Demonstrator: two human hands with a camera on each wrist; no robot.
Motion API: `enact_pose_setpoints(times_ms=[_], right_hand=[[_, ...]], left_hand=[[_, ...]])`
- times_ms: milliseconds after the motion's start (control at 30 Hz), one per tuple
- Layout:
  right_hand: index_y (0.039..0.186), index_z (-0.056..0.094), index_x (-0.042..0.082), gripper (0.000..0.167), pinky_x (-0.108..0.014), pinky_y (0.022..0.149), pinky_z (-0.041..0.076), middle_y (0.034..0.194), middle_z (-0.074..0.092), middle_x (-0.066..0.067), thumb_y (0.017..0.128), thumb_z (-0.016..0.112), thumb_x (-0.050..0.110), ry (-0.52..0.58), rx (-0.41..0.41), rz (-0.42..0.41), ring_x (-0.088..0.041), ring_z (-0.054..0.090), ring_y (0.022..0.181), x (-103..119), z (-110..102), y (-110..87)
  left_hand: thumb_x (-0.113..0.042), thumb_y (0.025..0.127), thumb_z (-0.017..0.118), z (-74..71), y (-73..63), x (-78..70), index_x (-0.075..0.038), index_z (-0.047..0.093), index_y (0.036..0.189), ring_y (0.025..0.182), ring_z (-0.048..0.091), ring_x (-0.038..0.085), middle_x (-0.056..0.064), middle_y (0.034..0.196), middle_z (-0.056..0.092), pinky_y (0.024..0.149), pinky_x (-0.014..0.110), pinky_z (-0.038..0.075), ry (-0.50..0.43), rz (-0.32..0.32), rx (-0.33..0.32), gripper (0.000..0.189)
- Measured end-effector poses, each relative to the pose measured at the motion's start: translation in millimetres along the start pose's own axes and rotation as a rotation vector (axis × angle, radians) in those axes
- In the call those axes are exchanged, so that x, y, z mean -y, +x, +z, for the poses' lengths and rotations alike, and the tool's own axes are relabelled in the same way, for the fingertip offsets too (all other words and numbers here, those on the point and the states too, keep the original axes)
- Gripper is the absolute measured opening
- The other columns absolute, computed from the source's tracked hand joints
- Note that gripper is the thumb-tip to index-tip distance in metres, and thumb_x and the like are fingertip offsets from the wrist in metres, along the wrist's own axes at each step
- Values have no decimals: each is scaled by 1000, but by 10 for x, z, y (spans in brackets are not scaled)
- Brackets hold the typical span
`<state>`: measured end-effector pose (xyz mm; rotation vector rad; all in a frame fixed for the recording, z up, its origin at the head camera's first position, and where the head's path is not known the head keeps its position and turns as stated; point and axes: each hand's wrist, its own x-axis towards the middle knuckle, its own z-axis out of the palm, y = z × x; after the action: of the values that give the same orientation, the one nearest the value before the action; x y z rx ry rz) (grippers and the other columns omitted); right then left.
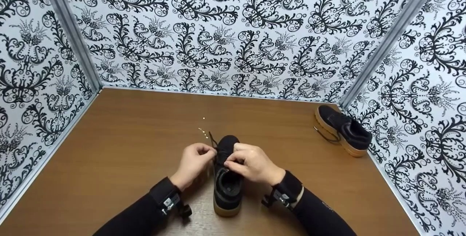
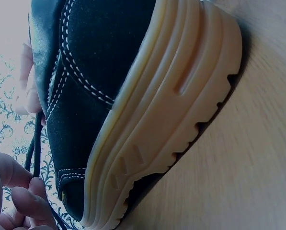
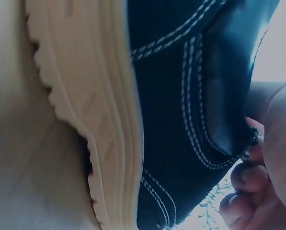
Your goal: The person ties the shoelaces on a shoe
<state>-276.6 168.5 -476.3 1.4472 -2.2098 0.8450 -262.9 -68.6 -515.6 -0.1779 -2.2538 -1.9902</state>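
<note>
A black shoe with pale stitching and a tan sole stands upright on the table, toe pointing away from me. At its left side my left hand pinches a black shoelace between thumb and fingers. The lace's free end sticks up beyond that hand. My right hand is over the shoe's opening from the right, thumb and forefinger pinched at the lacing. In the right wrist view its fingertips are at the shoe's upper edge, partly hidden, with a bit of dark lace there.
A second black shoe with a tan sole lies at the table's right edge, its lace trailing leftward. Small pale specks dot the brown table beyond the left hand. Patterned walls enclose the back and sides.
</note>
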Motion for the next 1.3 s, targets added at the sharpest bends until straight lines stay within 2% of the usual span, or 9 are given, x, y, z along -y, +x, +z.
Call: enact_pose_setpoints(times_ms=[133, 233, 367, 600, 867, 967, 1133, 1200, 1300], right_hand=[[95, 86, 14, 5, -17, 67, 42, 80, 58, 2, 98, 86, 10, 154, 47, 149, -8, 54, 75, 4, -19, -17], [96, 86, 14, 8, -17, 68, 41, 80, 58, 2, 95, 85, 6, 191, 74, 200, -7, 53, 76, 9, -34, -18], [96, 86, 12, 10, -16, 69, 39, 79, 56, 1, 92, 85, 4, 206, 85, 228, -5, 50, 77, 27, -43, -8], [94, 86, 14, 4, -17, 68, 37, 76, 53, 1, 95, 89, 12, 199, 49, 243, -5, 49, 75, 36, -12, 2], [92, 83, 13, 7, -19, 67, 40, 77, 56, 2, 94, 89, 12, 160, -24, 258, -6, 52, 74, 37, 39, -10], [91, 82, 14, 8, -20, 67, 41, 77, 56, 2, 94, 89, 11, 163, -33, 269, -6, 52, 74, 40, 41, -12], [90, 82, 13, 8, -21, 68, 40, 77, 55, 2, 94, 88, 10, 183, -44, 287, -6, 52, 74, 42, 43, -12], [90, 82, 13, 7, -21, 68, 41, 77, 55, 2, 94, 88, 10, 189, -48, 294, -6, 52, 74, 45, 40, -12], [90, 83, 13, 7, -21, 68, 41, 76, 56, 2, 94, 87, 10, 196, -51, 308, -6, 52, 73, 55, 33, -10]], left_hand=[[-5, 93, 79, 15, -8, -3, 1, 83, 94, 71, 63, 14, 2, 83, 74, 66, 24, 51, 1, 6, -12, 7], [-5, 93, 79, 15, -9, 1, 0, 83, 94, 73, 63, 14, 3, 84, 75, 67, 24, 51, 4, 10, -12, 7], [-7, 93, 78, 5, 5, 20, -2, 84, 93, 73, 62, 13, 0, 82, 73, 65, 23, 49, 28, 7, 10, 7], [-9, 95, 78, -11, 2, 12, -1, 83, 95, 64, 57, 11, -2, 77, 68, 57, 22, 44, 16, -22, 40, 10], [-12, 100, 77, -95, 27, -30, 4, 79, 100, 54, 53, 12, 10, 82, 70, 49, 25, 45, -69, -91, 90, 16], [-10, 100, 76, -144, 61, -12, 4, 78, 103, 54, 58, 15, 13, 87, 72, 52, 26, 48, 6, -46, 90, 14], [-3, 97, 73, -216, 95, 51, 4, 78, 115, 70, 64, 13, 5, 94, 74, 70, 29, 55, 238, 55, 138, 21], [-3, 96, 72, -229, 100, 72, 4, 78, 119, 74, 64, 11, 4, 96, 75, 76, 31, 56, 306, 67, 175, 25], [-7, 97, 74, -237, 99, 85, 2, 79, 119, 64, 65, 11, 5, 97, 75, 73, 32, 58, 351, 65, 226, 24]])
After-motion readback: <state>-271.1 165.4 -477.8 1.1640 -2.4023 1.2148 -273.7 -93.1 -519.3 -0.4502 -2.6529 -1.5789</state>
